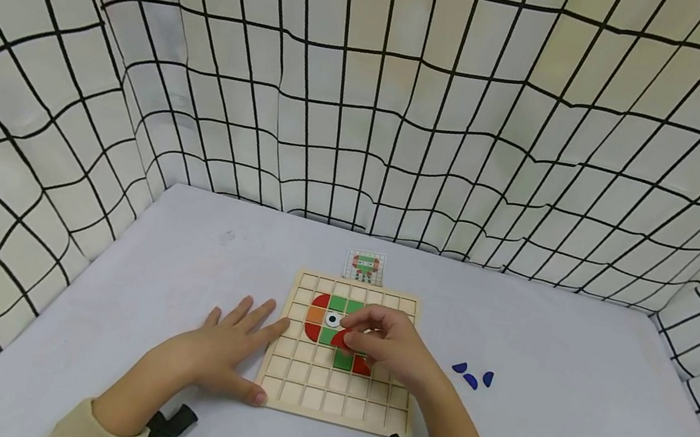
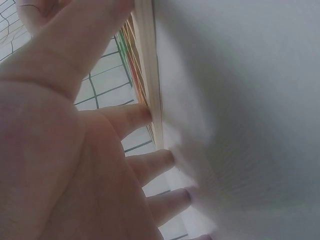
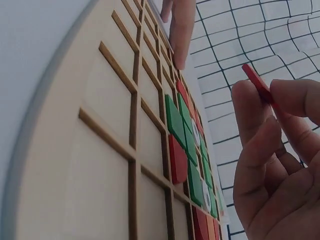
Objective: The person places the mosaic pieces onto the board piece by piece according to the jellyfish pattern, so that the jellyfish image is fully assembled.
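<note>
From my head view, the left hand (image 1: 228, 353) is spread wide at the left edge of the grid board (image 1: 331, 403); the right hand (image 1: 394, 345) pinches a red piece (image 1: 340, 339) over it. My left wrist view shows splayed fingers (image 2: 157, 164) beside the board's side. On my right wrist view, the red piece is held clear of the board.
</note>
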Demonstrator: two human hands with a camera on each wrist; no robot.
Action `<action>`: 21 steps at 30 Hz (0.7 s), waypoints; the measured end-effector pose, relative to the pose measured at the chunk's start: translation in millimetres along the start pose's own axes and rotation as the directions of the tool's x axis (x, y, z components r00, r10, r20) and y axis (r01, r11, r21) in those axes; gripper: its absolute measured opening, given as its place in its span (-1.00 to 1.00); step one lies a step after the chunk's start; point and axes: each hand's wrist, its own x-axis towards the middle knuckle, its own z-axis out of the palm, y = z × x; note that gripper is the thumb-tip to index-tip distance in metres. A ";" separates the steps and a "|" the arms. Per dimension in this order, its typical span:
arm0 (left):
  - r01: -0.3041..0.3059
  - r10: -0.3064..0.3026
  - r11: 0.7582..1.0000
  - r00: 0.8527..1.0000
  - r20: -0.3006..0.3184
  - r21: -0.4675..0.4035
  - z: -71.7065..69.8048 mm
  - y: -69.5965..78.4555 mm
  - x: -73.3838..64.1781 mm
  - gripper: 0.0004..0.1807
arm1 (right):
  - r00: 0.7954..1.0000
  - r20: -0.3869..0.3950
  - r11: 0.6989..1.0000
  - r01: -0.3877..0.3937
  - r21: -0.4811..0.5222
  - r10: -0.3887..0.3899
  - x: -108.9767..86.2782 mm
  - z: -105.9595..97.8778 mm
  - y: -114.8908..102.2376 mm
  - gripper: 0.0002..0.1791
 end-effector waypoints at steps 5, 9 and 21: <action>-0.003 0.003 1.000 1.000 -0.003 0.003 -0.1 -0.3 -0.3 0.20 | 0.999 0.003 0.999 0.032 -0.037 -0.032 5.0 9.9 1.2 -0.80; -0.006 0.006 1.000 1.000 -0.004 -0.003 -0.4 -0.7 -0.7 0.20 | 1.000 -0.012 0.993 0.024 -0.117 -0.025 6.2 17.8 1.9 -0.85; -0.004 0.004 1.000 1.000 -0.005 0.001 1.4 -1.8 0.0 0.20 | 0.993 -0.034 0.832 0.075 -0.550 -0.112 1.5 35.0 -1.3 -0.86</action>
